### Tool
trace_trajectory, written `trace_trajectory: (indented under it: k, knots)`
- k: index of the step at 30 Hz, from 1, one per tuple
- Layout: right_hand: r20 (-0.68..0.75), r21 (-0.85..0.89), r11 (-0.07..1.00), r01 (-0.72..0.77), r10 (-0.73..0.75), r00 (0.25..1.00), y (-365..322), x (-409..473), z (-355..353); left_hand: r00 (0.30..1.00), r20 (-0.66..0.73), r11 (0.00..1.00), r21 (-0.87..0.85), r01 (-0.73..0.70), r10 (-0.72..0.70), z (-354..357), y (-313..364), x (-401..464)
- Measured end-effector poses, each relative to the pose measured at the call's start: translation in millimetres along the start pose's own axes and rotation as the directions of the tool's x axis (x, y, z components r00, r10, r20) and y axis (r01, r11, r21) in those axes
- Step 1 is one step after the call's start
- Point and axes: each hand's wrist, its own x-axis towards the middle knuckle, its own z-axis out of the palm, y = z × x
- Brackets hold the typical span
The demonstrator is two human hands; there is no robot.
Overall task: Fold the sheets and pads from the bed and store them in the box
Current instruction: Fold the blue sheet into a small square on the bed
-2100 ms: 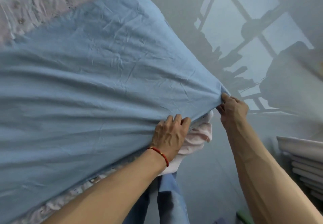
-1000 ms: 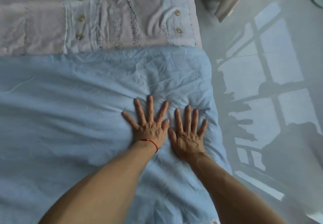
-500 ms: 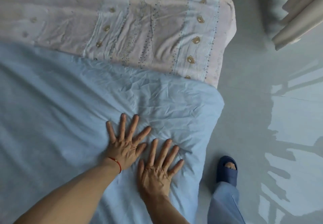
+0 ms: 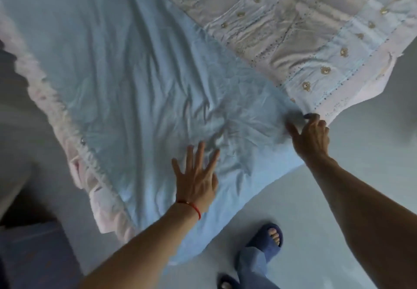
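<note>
The blue sheet (image 4: 140, 90) lies spread on the bed, its long axis running away up-left; the right hand (image 4: 312, 135) pinches its near-right corner; the left hand (image 4: 197, 175) presses flat, fingers spread, further inboard.

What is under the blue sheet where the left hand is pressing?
Under the blue sheet, a pink ruffled layer shows along its left edge, and a patterned quilt beyond. Directly beneath the flat left hand, everything is covered.

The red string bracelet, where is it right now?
In the head view, the red string bracelet circles the wrist of the left hand, which lies flat on the blue sheet, low and near the middle.
</note>
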Motion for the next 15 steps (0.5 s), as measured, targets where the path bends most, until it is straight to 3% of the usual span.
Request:
trace_trajectory:
  k: [4,8,11,15]
  knots:
    - [0.132,-0.135,0.985,0.112,-0.095,0.987,1.8,2.5,-20.0,0.971,0.013,0.967,-0.082,0.241,-0.240,20.9,-5.2,-104.0]
    - [0.163,-0.083,0.977,0.195,-0.180,0.970,-10.4,-14.5,-41.5,0.817,0.157,0.778,-0.251,0.576,-0.555,20.3,-12.1,-152.3]
    - [0.114,0.002,0.964,0.268,-0.266,0.957,4.3,-15.5,-55.7,0.783,0.158,0.701,-0.365,0.612,-0.602,27.1,-14.2,-160.9]
    - [0.136,-0.123,0.947,0.297,-0.280,0.950,44.6,1.7,-74.5,0.709,0.058,0.651,-0.350,0.674,-0.703,40.3,-3.8,-158.2]
